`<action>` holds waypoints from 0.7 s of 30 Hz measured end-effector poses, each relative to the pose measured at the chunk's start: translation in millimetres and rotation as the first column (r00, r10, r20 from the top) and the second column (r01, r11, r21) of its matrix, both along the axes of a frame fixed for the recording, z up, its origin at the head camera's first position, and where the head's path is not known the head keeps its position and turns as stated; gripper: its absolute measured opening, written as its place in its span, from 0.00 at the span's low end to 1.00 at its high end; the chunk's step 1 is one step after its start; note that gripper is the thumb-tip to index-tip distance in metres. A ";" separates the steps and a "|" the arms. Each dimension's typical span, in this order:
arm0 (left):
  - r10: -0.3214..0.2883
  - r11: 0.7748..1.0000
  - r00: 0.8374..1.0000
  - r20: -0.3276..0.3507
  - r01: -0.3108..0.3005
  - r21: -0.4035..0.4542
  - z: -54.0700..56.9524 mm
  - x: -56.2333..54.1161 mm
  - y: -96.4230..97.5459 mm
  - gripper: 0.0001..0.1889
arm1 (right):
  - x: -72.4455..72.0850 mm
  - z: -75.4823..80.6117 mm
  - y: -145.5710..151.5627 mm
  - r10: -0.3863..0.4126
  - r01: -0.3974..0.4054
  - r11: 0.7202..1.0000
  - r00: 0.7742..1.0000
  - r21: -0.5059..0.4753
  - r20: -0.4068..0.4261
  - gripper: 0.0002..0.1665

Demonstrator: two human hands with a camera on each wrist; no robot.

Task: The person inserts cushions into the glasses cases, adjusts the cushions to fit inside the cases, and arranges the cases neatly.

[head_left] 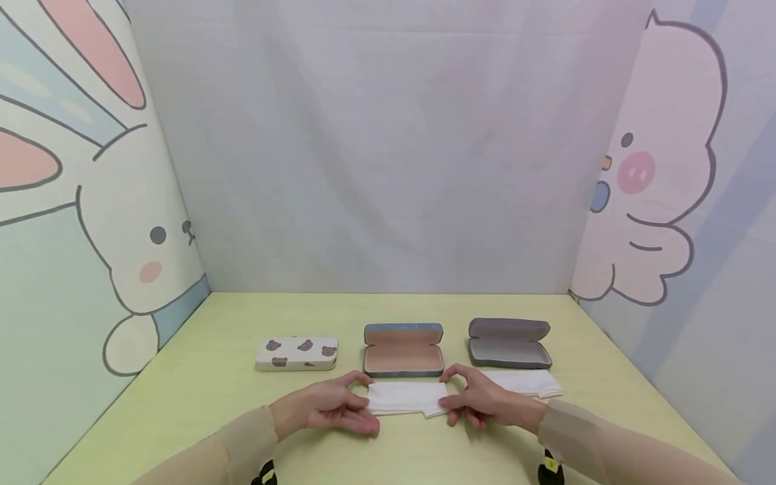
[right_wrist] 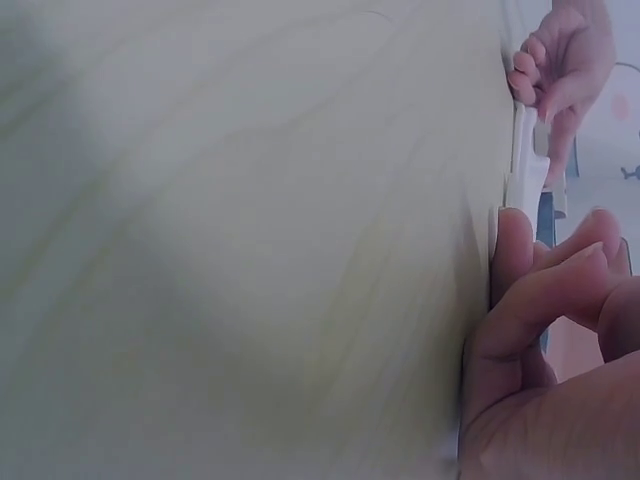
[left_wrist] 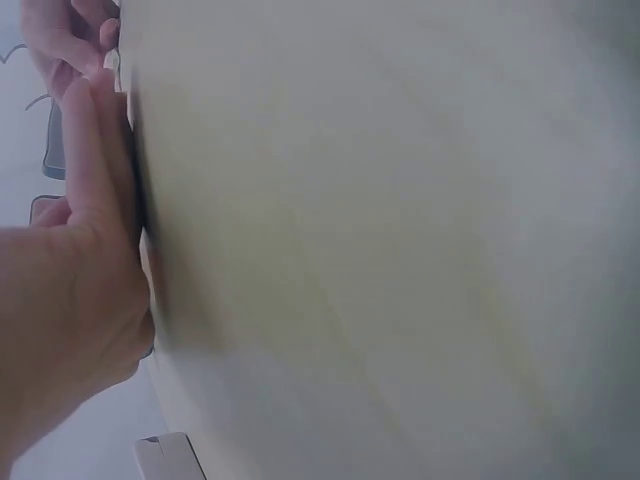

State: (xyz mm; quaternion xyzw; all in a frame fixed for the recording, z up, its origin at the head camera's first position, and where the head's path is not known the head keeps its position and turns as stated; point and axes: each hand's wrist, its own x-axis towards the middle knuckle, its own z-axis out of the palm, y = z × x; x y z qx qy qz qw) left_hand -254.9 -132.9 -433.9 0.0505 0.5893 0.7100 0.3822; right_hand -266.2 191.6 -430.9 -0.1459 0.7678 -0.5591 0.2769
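Observation:
A folded white cloth (head_left: 403, 397) lies on the table in the head view, with a small step in its near edge. At its left end, my left hand (head_left: 333, 404) holds it between thumb and index finger, the other fingers extending over the table. My right hand (head_left: 481, 397) grips the right end with thumb and bent index finger. The right wrist view shows the white cloth (right_wrist: 528, 150) edge-on between both hands. In the left wrist view my left hand (left_wrist: 85, 260) hides most of the cloth.
Just behind the cloth stands an open blue glasses case (head_left: 403, 357) with a pink lining. A closed white case with bear prints (head_left: 297, 353) is to its left, an open grey case (head_left: 509, 343) to its right. Another folded white cloth (head_left: 527, 382) lies before the grey case.

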 end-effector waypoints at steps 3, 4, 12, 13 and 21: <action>0.002 1.000 1.000 -0.001 -0.002 -0.005 -0.6 -0.9 1.2 0.22 | 1.2 0.0 -2.2 -0.018 0.018 1.000 0.999 0.023 -0.027 0.27; 0.002 1.000 1.000 -0.002 -0.002 -0.009 -0.8 -1.2 1.6 0.22 | 1.6 -0.2 -2.7 -0.023 0.024 0.999 0.999 0.032 -0.040 0.26; 0.046 0.997 0.999 -0.029 -0.048 -0.056 -0.9 -2.0 8.6 0.15 | 4.3 0.6 -7.0 -0.041 0.051 0.994 0.993 0.096 -0.112 0.22; 0.056 0.996 0.998 -0.030 -0.057 -0.063 -0.7 -1.7 9.5 0.14 | 4.6 1.0 -7.5 -0.042 0.054 0.993 0.992 0.100 -0.119 0.22; 0.111 0.984 0.991 -0.069 -0.120 -0.133 -0.4 0.8 16.3 0.09 | 7.3 1.9 -12.4 -0.044 0.070 0.989 0.979 0.128 -0.199 0.17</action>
